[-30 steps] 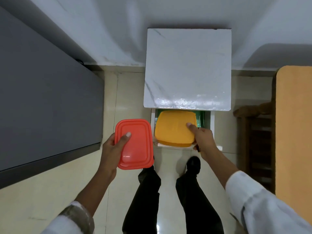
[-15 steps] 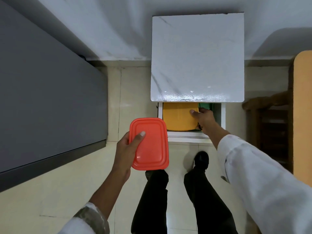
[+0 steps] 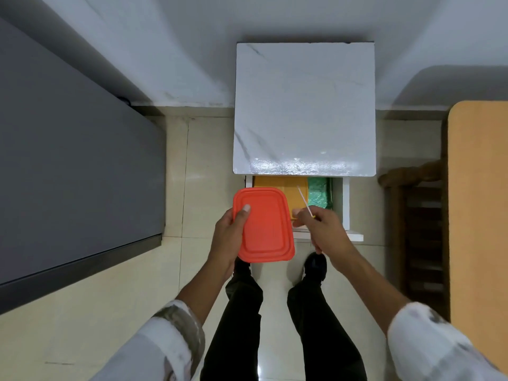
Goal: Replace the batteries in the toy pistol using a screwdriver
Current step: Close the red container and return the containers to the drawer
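Right-hand fingers curled in and pinched at the base of a thin pale shaft, apparently the screwdriver. A speck of yellow shows at the grip; the handle itself is hidden in the right hand. The shaft points up and away to the left, tilted, with its tip over the yellow container in the open drawer. The hand hovers at the drawer's front edge.

Left hand grips a red-orange container by its left edge. The thumb lies flat on the ribbed top face and the other fingers are underneath, out of sight. The container is held level, just left of the right hand and not touching it. Its far corner overlaps the drawer's front left in this view.

Drawer contents: the yellow container on the left and a green textured packet on the right, side by side. The drawer is pulled out from under a white marbled cabinet top, which stands against a pale wall.

Below the hands: black trousers, dark shoes, and glossy cream floor tiles. Both forearms are bare, with white sleeves pushed back.

Far left is a large grey flat surface. Far right is an orange tabletop, with a dark wooden chair between it and the cabinet.
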